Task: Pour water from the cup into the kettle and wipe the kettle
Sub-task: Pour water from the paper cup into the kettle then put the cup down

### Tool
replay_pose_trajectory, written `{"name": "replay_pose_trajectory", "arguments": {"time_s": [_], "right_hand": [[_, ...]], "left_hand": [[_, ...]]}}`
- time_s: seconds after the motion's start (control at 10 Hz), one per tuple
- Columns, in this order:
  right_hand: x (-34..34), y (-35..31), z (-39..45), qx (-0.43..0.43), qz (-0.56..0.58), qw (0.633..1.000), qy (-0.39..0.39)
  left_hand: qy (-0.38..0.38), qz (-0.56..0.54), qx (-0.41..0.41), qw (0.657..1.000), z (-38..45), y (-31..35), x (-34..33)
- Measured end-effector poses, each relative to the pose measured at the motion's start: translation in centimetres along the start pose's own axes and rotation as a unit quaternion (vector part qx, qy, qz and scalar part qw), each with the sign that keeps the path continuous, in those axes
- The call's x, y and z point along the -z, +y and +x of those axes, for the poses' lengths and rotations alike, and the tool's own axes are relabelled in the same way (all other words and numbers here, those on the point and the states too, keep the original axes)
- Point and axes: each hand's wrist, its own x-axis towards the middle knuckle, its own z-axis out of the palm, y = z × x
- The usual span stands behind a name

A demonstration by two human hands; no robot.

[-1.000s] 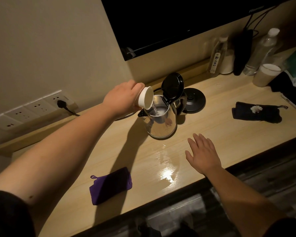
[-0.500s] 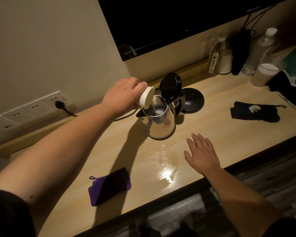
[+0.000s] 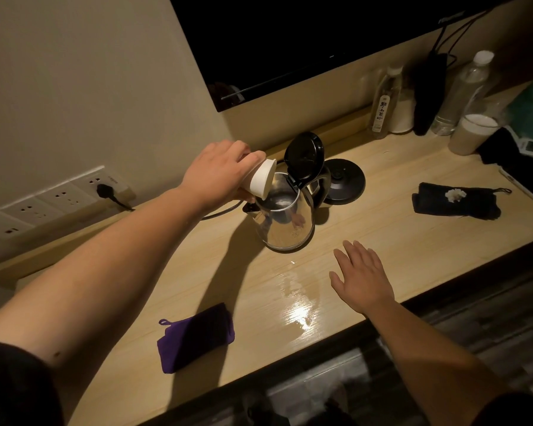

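A steel kettle [image 3: 285, 224] stands on the wooden counter [image 3: 382, 238] with its black lid [image 3: 304, 155] flipped up. My left hand [image 3: 219, 173] grips a white cup [image 3: 261, 182], tipped on its side with the mouth over the kettle's opening. My right hand [image 3: 362, 279] hovers flat with fingers spread, just right of and in front of the kettle, holding nothing. A folded purple cloth [image 3: 196, 341] lies near the front edge, left of centre.
The kettle's black base [image 3: 343, 181] sits behind it, its cord running to a wall socket [image 3: 103, 189]. A wet patch [image 3: 297, 305] shines in front of the kettle. A black cloth [image 3: 457, 204] lies at right. Bottles [image 3: 385, 99] and a cup [image 3: 471, 133] stand at back right.
The cup has tipped slightly further over the kettle's mouth. My right hand stays nearly still above the counter.
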Motion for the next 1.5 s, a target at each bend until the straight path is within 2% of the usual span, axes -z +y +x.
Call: {"name": "replay_pose_trajectory", "arguments": {"time_s": [0.1,0.2,0.3,0.4,0.5,0.6,0.7,0.8,0.9,1.0,1.1,1.2,1.3,1.4,1.5], "right_hand": [[0.0,0.0,-0.1,0.001,-0.001,1.0,-0.001],[0.2,0.1,-0.1,0.001,-0.001,1.0,-0.007],[0.4,0.0,-0.2,0.005,-0.009,1.0,-0.027],[1.2,-0.4,-0.6,0.0,0.013,1.0,-0.008],[3.6,-2.5,-0.9,0.014,0.08,0.994,0.069],[7.2,-6.4,-0.8,0.054,0.175,0.978,0.103],[11.4,-11.1,-0.5,0.115,0.281,0.946,0.115],[15.3,-15.9,0.1,0.154,0.365,0.914,0.087],[17.0,-20.4,0.4,0.176,0.418,0.891,0.007],[17.0,-24.1,0.2,0.175,0.495,0.847,-0.09],[16.3,-26.9,0.1,0.155,0.538,0.816,-0.143],[15.2,-29.1,0.5,0.138,0.545,0.809,-0.171],[13.8,-31.2,1.3,0.116,0.555,0.801,-0.192],[12.0,-33.3,2.4,0.093,0.567,0.793,-0.203],[10.2,-35.8,4.0,0.068,0.577,0.79,-0.196]], "left_hand": [[0.005,-0.005,-0.001,1.0,-0.1,0.0,0.0],[0.006,-0.069,0.044,0.997,-0.6,0.1,0.2],[0.028,-0.239,0.16,0.957,-2.1,0.6,0.5],[0.073,-0.394,0.259,0.879,-4.6,1.7,1.3],[0.107,-0.493,0.334,0.796,-7.7,2.6,1.4],[0.129,-0.555,0.375,0.731,-11.1,3.2,1.2],[0.153,-0.601,0.409,0.669,-14.2,3.9,1.2],[0.175,-0.612,0.432,0.639,-16.7,4.6,1.5],[0.186,-0.598,0.452,0.635,-18.9,5.1,1.2],[0.189,-0.587,0.464,0.635,-20.8,5.0,0.6],[0.184,-0.576,0.484,0.632,-22.5,4.4,-0.2],[0.141,-0.581,0.489,0.635,-24.6,2.9,-1.4],[0.081,-0.614,0.458,0.638,-26.9,0.6,-2.9],[0.036,-0.593,0.456,0.663,-28.5,-2.7,-4.8],[0.045,-0.575,0.468,0.67,-29.1,-5.5,-6.9]]}}
